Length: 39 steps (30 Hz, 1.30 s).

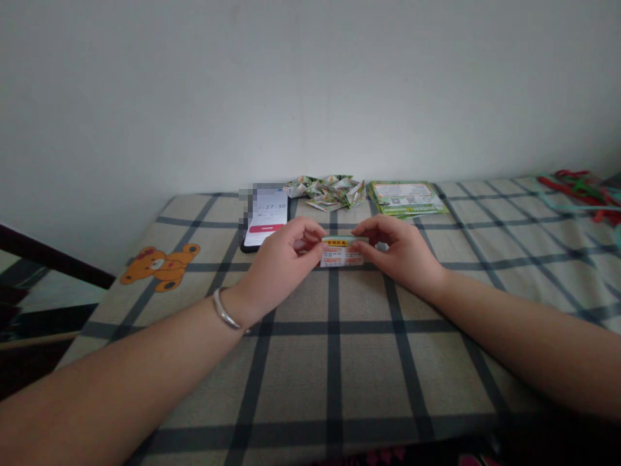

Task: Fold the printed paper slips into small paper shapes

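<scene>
In the head view, both hands meet above the middle of the checked tablecloth (301,382), one at each end of a small printed paper (342,255); the left hand (287,251) is nearly closed, its thumb and curled fingers pinching the paper's left end; the right hand (405,251) is likewise nearly closed, thumb and forefinger pinching the right end; the paper has a yellow strip with dark lettering across its upper part and orange and dark print on white below; a silver bracelet (226,309) circles the left wrist; just beyond the left hand lies a phone (268,215) with a lit screen; beyond the paper, near the wall (310,90), sits a cluster of folded paper pieces (331,193); right of it lies a stack of green-edged leaflets (407,196); an orange bear figure (162,266) shows at the left; a red and green tangle (582,191) lies far right.
</scene>
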{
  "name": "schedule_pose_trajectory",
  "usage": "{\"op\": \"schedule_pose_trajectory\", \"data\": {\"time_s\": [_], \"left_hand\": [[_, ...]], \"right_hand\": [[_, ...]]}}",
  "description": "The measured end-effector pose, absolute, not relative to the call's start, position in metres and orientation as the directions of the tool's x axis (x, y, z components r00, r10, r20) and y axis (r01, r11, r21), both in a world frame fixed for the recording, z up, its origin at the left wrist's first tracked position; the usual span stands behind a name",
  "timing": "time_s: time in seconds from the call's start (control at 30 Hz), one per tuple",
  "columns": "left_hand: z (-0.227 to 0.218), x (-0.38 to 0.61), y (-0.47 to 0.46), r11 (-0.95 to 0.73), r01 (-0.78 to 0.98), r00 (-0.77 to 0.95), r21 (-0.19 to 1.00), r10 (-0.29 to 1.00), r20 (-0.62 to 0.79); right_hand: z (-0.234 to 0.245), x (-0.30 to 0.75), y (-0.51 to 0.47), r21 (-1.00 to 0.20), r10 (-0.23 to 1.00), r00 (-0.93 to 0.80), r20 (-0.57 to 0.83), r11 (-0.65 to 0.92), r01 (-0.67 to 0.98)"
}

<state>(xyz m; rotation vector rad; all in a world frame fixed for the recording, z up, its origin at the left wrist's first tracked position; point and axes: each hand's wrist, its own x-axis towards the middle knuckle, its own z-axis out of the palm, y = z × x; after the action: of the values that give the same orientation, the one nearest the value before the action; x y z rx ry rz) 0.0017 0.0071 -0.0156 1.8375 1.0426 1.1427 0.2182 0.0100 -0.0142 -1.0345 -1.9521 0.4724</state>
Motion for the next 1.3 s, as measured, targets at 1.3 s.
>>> {"op": "schedule_pose_trajectory", "data": {"time_s": [1.3], "left_hand": [[-0.0132, -0.0005, 0.0052, -0.483, 0.391, 0.32, 0.784, 0.87, 0.376]], "right_hand": [[-0.0085, 0.2151, 0.0085, -0.577, 0.802, -0.359, 0.478, 0.595, 0.56]]}}
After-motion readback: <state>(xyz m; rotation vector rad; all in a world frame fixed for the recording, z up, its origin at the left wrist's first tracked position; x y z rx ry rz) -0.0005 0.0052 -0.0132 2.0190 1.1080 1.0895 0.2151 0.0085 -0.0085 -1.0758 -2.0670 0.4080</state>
